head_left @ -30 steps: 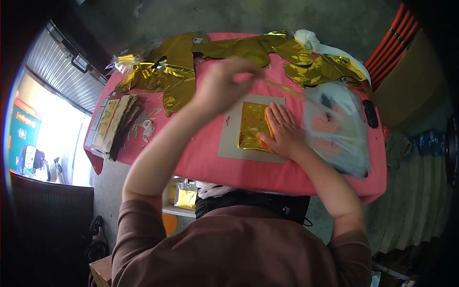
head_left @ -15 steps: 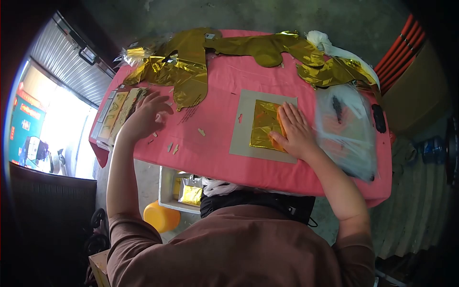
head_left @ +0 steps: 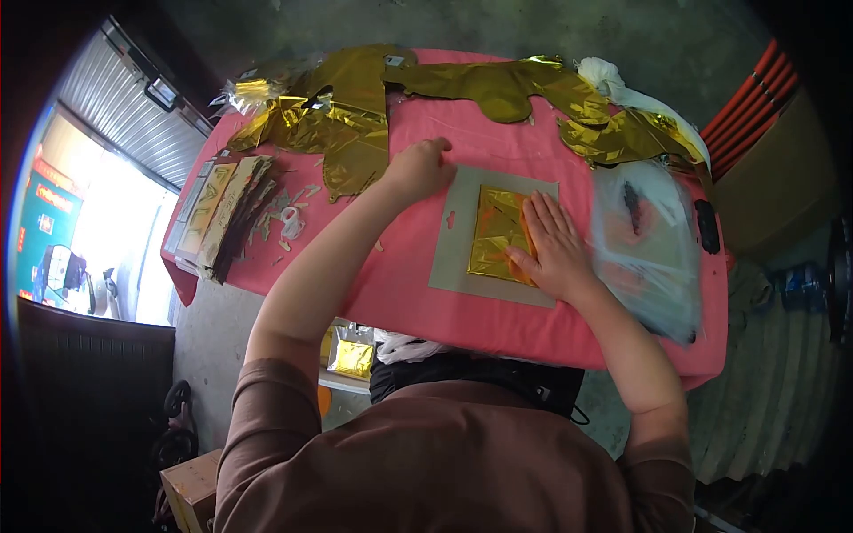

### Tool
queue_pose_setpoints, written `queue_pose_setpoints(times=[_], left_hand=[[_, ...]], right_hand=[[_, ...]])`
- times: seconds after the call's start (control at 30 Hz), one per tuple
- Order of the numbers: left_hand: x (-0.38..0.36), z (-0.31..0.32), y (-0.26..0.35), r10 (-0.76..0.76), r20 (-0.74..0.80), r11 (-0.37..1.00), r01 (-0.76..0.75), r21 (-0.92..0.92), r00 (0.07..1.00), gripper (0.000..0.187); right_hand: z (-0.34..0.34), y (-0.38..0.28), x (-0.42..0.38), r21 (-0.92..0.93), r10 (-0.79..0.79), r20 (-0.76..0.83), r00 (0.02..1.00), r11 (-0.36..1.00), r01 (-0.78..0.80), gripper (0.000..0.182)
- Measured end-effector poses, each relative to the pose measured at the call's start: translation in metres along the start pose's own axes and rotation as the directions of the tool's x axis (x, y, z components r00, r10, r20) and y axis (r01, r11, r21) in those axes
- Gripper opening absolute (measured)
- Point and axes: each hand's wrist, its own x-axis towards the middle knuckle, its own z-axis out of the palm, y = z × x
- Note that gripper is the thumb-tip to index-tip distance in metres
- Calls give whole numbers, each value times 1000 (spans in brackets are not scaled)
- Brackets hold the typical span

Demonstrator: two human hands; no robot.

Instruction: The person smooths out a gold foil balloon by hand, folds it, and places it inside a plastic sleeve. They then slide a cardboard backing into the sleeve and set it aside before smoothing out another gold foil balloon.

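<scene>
My right hand (head_left: 557,244) lies flat, fingers stretched, over the right edge of a folded gold foil sheet (head_left: 498,233). The foil rests on a grey card (head_left: 451,258) with a small hang slot at its left side. Just off the card's upper left corner is my left hand (head_left: 421,169), its fingers curled together; whether anything small is in them is hidden. Unfolded gold foil balloons (head_left: 355,133) spread along the far side of the table, close to the left hand.
The table wears a pink cloth (head_left: 400,293). A stack of printed cards (head_left: 218,209) stands at the left, with small paper scraps (head_left: 267,218) and a white ring (head_left: 290,222) beside it. Clear plastic bags (head_left: 644,258) lie at the right, near a black object (head_left: 705,224).
My left hand has moved right from the card stack to the grey card's upper left corner, its fingers now curled. My right hand stays on the folded foil.
</scene>
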Motion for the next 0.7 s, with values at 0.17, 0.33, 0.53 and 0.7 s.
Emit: queue_pose_setpoints(times=[0.17, 0.33, 0.53, 0.7], left_hand=[[19, 0, 11, -68, 34, 954, 75, -289, 997, 34], [11, -17, 34, 77, 191, 869, 28, -495, 979, 28], [-13, -8, -4, 80, 130, 901, -16, -433, 988, 26], [-58, 11, -32, 241, -189, 946, -187, 266, 952, 28]], right_hand=[[-4, -2, 0, 20, 15, -1, 1000, 1000, -15, 74], [-9, -5, 1, 37, 21, 8, 1000, 999, -21, 74], [-3, -2, 0, 16, 10, 2, 1000, 1000, -10, 75], [1, 0, -3, -16, -1, 2, 1000, 1000, 1, 75]])
